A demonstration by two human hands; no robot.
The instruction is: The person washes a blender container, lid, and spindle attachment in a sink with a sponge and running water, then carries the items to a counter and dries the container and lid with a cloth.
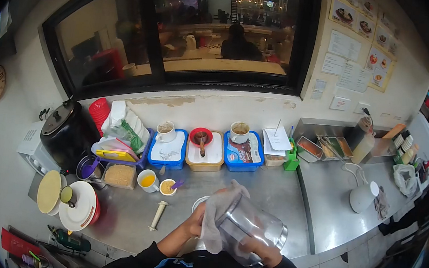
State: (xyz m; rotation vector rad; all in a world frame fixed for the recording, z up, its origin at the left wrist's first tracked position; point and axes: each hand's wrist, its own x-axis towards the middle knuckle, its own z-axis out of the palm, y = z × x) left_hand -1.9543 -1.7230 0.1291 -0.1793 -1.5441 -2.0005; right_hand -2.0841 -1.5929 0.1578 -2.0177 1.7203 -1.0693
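Note:
My left hand (196,222) is closed on a greyish-white cloth (214,220), pressed to one end of a clear blender jug (252,224). The jug is tilted on its side in front of my chest. My right hand (261,250) grips the jug from below, its fingers partly seen through the clear wall. Behind the cloth, a white round rim (199,203) shows on the counter, mostly hidden. To the left lies a cream-coloured stick-like tool (158,216). Beyond it stand a mug of yellow liquid (148,180) and a small cup of yellowish paste (168,186).
Lidded tubs (167,150) with cups on top line the wall along the steel counter (266,192). At left are a black pot (71,132), a tub of crumbs (120,175) and a white lid (79,206). A white corded appliance (362,196) stands at right.

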